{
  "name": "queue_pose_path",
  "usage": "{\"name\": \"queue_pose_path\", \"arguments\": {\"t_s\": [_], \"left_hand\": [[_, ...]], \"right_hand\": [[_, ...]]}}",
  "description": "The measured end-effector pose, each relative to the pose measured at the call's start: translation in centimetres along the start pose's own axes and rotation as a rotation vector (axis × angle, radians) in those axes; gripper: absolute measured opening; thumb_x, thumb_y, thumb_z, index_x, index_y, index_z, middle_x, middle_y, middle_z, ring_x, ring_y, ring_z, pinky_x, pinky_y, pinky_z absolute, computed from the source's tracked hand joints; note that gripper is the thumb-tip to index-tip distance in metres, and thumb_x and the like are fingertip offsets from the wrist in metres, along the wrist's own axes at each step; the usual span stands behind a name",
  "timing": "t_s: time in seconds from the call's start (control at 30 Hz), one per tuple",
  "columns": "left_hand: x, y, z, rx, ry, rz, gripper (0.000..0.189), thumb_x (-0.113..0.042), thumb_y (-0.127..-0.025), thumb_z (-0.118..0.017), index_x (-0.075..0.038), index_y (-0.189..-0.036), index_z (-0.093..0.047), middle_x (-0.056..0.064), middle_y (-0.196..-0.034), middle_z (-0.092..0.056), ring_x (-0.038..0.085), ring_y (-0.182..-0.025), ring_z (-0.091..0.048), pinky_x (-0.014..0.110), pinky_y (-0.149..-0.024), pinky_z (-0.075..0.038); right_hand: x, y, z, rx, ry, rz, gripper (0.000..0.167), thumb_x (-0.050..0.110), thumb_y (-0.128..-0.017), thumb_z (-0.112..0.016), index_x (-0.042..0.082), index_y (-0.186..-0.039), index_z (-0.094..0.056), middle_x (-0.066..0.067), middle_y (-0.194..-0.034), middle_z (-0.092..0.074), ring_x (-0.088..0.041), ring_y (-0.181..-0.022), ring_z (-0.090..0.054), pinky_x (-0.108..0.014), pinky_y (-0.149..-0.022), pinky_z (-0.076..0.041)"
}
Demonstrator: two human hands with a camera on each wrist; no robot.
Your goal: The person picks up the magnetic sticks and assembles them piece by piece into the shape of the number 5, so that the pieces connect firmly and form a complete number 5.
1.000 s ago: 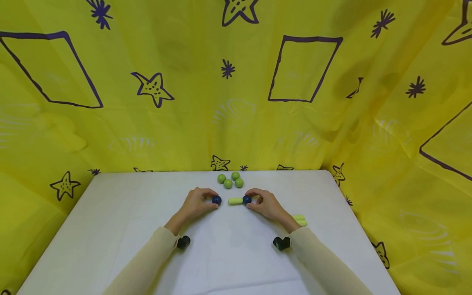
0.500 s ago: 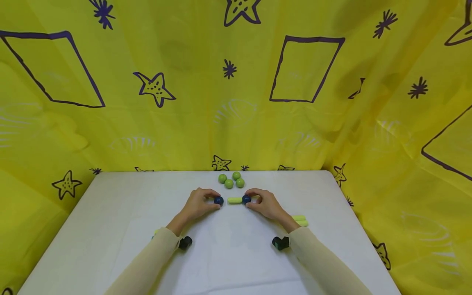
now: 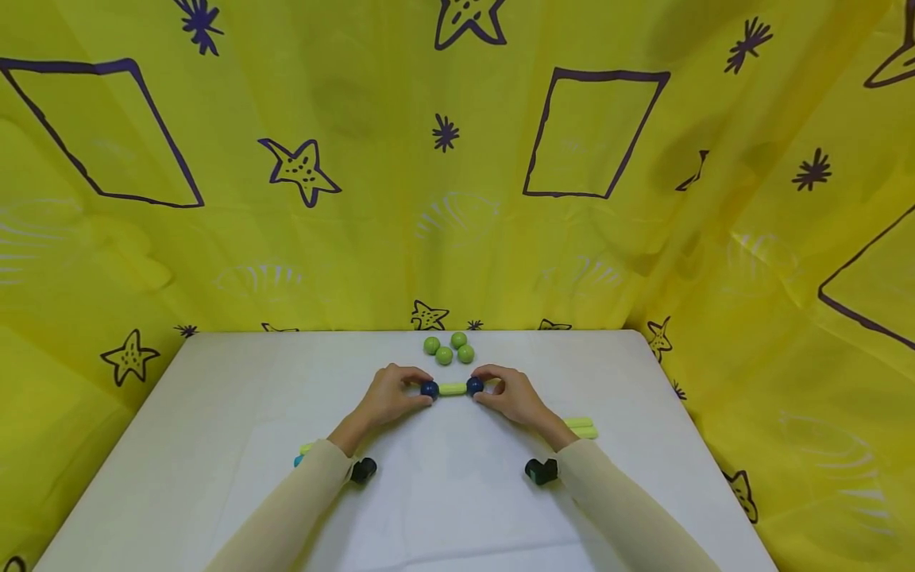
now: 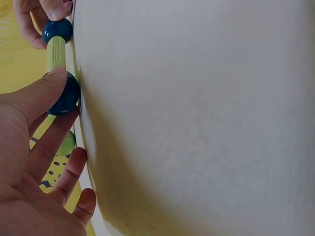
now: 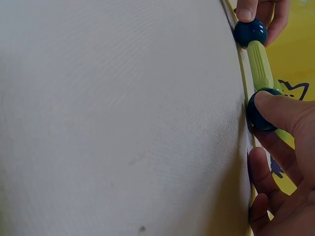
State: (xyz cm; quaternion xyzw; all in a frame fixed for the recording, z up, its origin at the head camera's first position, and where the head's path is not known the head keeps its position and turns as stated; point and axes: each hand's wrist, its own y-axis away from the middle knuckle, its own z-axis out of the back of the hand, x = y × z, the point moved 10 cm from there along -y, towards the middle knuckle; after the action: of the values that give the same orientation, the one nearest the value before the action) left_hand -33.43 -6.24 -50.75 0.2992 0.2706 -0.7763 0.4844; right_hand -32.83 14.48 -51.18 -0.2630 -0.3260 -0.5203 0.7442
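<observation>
A light green ridged rod [image 3: 453, 389] lies between two dark blue balls, with one ball at each end. My left hand [image 3: 391, 395] pinches the left blue ball [image 3: 429, 390] between thumb and fingers. On the other side, my right hand [image 3: 515, 393] pinches the right blue ball [image 3: 475, 386]. The left wrist view shows the thumb over the near ball [image 4: 66, 98] and the rod [image 4: 56, 51] running up to the far one. In the right wrist view the rod [image 5: 260, 64] meets both balls in one line.
Several green balls [image 3: 444, 355] sit together near the table's back edge. Light green rods [image 3: 582, 427] lie beside my right forearm. Green and blue pieces [image 3: 300, 457] show partly behind my left sleeve. A yellow patterned curtain [image 3: 372, 238] surrounds the white table [image 3: 457, 508].
My left hand has moved right with its blue ball, closing the gap to the rod's left end. The right hand, its ball and the rod have shifted slightly left.
</observation>
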Motion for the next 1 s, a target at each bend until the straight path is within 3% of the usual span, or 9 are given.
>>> {"name": "queue_pose_path", "arguments": {"t_s": [0.57, 1.0], "left_hand": [[-0.10, -0.14, 0.09, 0.002, -0.015, -0.008, 0.033, -0.022, -0.083, -0.088, -0.015, -0.113, -0.078, -0.005, -0.103, -0.077, 0.016, -0.093, -0.056, 0.038, -0.087, -0.040], [0.10, 0.34, -0.20, -0.002, -0.031, -0.001, 0.033, -0.019, -0.085, -0.086, -0.014, -0.116, -0.077, -0.004, -0.106, -0.075, 0.015, -0.093, -0.054, 0.037, -0.085, -0.042]], "right_hand": [[-0.16, -0.12, 0.07, -0.018, 0.008, 0.030, 0.032, 0.018, -0.091, -0.080, 0.017, -0.121, -0.071, 0.000, -0.114, -0.072, -0.014, -0.075, -0.054, -0.026, -0.068, -0.045], [-0.27, 0.12, -0.16, -0.012, 0.008, 0.002, 0.032, 0.020, -0.091, -0.080, 0.017, -0.122, -0.071, 0.000, -0.115, -0.071, -0.014, -0.076, -0.053, -0.027, -0.069, -0.044]]}}
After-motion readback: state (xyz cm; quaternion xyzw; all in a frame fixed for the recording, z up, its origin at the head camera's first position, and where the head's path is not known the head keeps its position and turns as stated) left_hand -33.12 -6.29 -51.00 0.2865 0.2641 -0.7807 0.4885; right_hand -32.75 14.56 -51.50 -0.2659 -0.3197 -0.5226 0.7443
